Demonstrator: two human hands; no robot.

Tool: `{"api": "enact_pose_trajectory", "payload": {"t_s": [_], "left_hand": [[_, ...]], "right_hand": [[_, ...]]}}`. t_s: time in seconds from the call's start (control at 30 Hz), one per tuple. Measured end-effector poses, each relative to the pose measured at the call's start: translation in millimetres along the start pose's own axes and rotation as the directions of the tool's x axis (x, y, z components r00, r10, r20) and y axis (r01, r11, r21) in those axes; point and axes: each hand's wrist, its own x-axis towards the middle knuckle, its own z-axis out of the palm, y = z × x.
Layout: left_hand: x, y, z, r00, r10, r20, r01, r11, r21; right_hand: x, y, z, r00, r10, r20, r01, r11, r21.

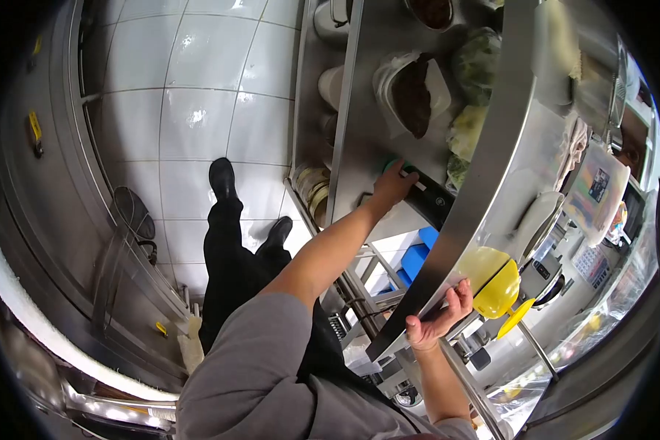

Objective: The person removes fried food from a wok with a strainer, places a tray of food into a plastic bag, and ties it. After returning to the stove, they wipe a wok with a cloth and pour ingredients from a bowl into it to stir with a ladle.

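My left hand [396,185] reaches onto the lower steel shelf, its fingers on the green end of a long dark box [430,202]. Past that hand, a lined container of dark brown food [412,95] and bagged leafy greens [468,136] stand on the same shelf. My right hand [441,320] is at the steel counter edge [458,253], thumb and curled fingers around it. Right beside its fingertips is a yellow container [497,287] with a yellow handle-like piece.
White floor tiles [198,125] lie beneath my dark shoes. Steel equipment [37,191] runs along the left. Blue bins [416,258] show below the shelf. On the counter are a clear lidded tub [598,189] and a scale-like device [539,273]. Stacked bowls [317,192] sit lower down.
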Motion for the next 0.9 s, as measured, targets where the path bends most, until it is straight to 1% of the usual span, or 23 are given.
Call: {"api": "enact_pose_trajectory", "payload": {"t_s": [0.03, 0.13, 0.23, 0.3, 0.37, 0.43, 0.53, 0.6, 0.63, 0.67, 0.73, 0.77, 0.8, 0.87, 0.9], "left_hand": [[4, 2, 2, 1.0, 0.01, -0.005, -0.01, 0.998, 0.055], [13, 9, 9, 0.998, -0.027, 0.06, 0.025, 0.999, 0.039], [15, 27, 17, 0.997, -0.038, 0.063, 0.033, 0.996, 0.084], [28, 26, 27, 0.985, 0.034, 0.169, -0.057, 0.99, 0.13], [38, 19, 40, 0.978, 0.069, 0.198, -0.099, 0.984, 0.146], [51, 10, 54, 0.988, 0.081, 0.133, -0.1, 0.985, 0.144], [58, 0, 61, 0.983, 0.134, 0.13, -0.153, 0.976, 0.154], [56, -12, 58, 0.986, 0.103, 0.135, -0.118, 0.987, 0.113], [52, -9, 46, 0.987, 0.091, 0.134, -0.104, 0.99, 0.095], [46, -8, 31, 0.99, 0.112, 0.087, -0.12, 0.988, 0.094], [7, 33, -33, 0.988, 0.154, -0.003, -0.153, 0.983, 0.098], [-5, 48, -52, 0.925, 0.296, -0.238, -0.295, 0.955, 0.039], [-16, 61, -66, 0.793, 0.396, -0.463, -0.44, 0.898, 0.015], [-5, 93, -92, 0.609, 0.468, -0.641, -0.537, 0.837, 0.102], [8, 99, -101, 0.611, 0.524, -0.594, -0.531, 0.827, 0.185]], "right_hand": [[0, 0, 0, 1.0, -0.001, 0.0, 0.001, 1.0, -0.006], [-2, 2, 0, 1.0, 0.003, 0.005, -0.003, 1.0, 0.006], [-2, 2, -1, 1.0, 0.01, 0.014, -0.009, 1.0, -0.002], [-3, 3, 2, 0.999, 0.033, -0.018, -0.033, 0.999, 0.009], [-5, 3, 1, 0.998, 0.05, -0.029, -0.05, 0.999, 0.007], [-5, 4, 2, 0.998, 0.049, -0.033, -0.048, 0.999, 0.013], [-5, 5, 2, 0.998, 0.045, -0.033, -0.044, 0.999, 0.018], [-6, 4, 0, 0.999, 0.046, -0.025, -0.046, 0.999, 0.024], [-5, 4, 0, 0.999, 0.045, -0.028, -0.045, 0.999, 0.031], [-5, 4, 1, 0.998, 0.046, -0.034, -0.045, 0.998, 0.038], [-4, 4, 3, 0.998, 0.043, -0.043, -0.041, 0.998, 0.054], [-4, 4, 2, 0.998, 0.045, -0.048, -0.042, 0.997, 0.06], [-4, 3, 2, 0.998, 0.042, -0.05, -0.039, 0.997, 0.059], [-2, 2, 2, 0.998, 0.035, -0.06, -0.031, 0.998, 0.055], [0, 0, 1, 0.998, 0.044, -0.054, -0.041, 0.998, 0.053]]}}
